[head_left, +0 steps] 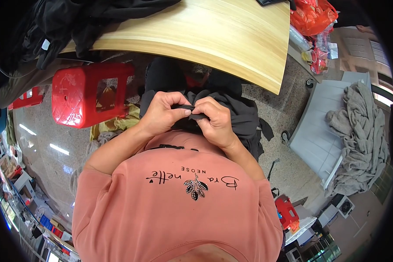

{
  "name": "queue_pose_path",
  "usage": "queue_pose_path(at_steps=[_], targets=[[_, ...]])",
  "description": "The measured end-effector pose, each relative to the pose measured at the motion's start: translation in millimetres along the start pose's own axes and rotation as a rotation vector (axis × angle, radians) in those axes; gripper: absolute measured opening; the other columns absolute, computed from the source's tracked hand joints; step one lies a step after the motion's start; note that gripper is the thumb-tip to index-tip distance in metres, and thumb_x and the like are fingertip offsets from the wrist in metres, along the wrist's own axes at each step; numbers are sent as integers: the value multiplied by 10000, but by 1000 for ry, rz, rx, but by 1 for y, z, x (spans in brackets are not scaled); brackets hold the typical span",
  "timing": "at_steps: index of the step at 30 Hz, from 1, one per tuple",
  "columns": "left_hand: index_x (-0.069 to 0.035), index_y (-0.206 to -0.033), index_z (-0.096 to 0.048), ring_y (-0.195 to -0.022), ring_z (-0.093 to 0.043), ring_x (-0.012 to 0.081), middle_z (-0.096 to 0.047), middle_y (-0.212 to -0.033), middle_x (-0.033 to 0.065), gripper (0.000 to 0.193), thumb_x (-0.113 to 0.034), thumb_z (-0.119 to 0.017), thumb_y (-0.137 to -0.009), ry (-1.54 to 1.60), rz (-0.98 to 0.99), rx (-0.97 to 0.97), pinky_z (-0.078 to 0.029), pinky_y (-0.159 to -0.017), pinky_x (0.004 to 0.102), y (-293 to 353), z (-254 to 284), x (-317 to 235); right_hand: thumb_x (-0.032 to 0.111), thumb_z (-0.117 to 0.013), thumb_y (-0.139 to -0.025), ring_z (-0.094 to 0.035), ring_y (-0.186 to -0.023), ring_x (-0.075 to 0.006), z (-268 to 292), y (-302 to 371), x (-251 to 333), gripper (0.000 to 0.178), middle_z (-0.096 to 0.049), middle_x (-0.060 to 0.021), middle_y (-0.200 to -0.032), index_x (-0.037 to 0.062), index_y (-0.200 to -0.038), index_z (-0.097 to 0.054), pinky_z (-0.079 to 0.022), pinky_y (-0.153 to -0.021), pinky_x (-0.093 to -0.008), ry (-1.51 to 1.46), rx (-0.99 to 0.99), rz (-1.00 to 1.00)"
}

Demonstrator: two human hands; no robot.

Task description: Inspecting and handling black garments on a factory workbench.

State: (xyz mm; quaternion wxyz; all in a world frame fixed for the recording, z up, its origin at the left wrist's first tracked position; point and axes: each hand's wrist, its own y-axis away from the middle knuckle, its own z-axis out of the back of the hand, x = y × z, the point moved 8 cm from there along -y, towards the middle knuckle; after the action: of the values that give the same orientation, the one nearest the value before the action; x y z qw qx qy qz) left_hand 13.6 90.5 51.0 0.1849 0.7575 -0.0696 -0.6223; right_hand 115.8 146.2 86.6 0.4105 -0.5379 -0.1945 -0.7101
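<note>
A dark grey garment point(238, 115) lies bunched across my lap, its folds hanging down on the right. Between thumb and bent fingers, my left hand point(166, 111) pinches a narrow dark edge of this cloth. Close beside it, my right hand point(214, 120) grips the same strip, and the fingertips of both hands almost meet. Only a short length of the strip point(183, 106) shows between them; the rest is covered by fingers. Both hands are over my lap, just in front of the pink shirt.
A wooden table point(196, 26) stands ahead, with black garments point(78, 22) heaped at its left. To the left is a red plastic stool point(70, 96) beside yellow cloth point(113, 126). On the right, a grey wheeled cart point(314, 122) carries a grey fabric pile point(362, 139).
</note>
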Motion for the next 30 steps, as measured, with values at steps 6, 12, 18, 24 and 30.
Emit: queue_pose_path(at_steps=[6,12,18,24,30], targets=[[20,-751,-609,-645,-517,44,-602,-684,10,44,39,-622,-714,-6,-91,-42,-428,-590,192,-3,4,-1,-96,-573,-692,-551,-694,-106,-6,0,-30,197,-581,-53,-787,-14,-871,-558,-453,-628,-229,-286,41,-305],[6,-747,-608,-664,-526,54,-607,-704,16,59,48,-616,-706,-82,-70,-66,-433,-600,201,-3,7,10,-63,-583,-694,-561,-632,-145,-10,-5,-25,141,-585,-97,-703,-10,-823,-599,-442,-587,-251,-50,110,-191],[14,-749,-571,-682,-562,144,-593,-734,83,99,89,-590,-687,-361,-480,-313,-452,-627,245,4,7,-14,-48,-593,-712,-539,-614,-107,-8,-6,-37,84,-586,-55,-678,-18,-790,-603,-425,-563,-233,-107,25,-310],[2,-737,-564,-677,-564,223,-574,-710,105,147,97,-614,-636,-268,-610,-329,-455,-602,287,6,3,-24,-39,-590,-722,-494,-596,-43,-8,-2,-44,29,-591,-14,-653,-19,-743,-590,-400,-529,-207,-553,-30,-429],[3,-767,-560,-661,-546,266,-548,-692,108,222,126,-592,-584,-608,-915,-378,-457,-584,315,22,-9,-46,-45,-568,-677,-541,-543,-155,0,-5,-26,71,-581,-108,-647,-10,-737,-587,-418,-510,-251,-64,-154,-254]])
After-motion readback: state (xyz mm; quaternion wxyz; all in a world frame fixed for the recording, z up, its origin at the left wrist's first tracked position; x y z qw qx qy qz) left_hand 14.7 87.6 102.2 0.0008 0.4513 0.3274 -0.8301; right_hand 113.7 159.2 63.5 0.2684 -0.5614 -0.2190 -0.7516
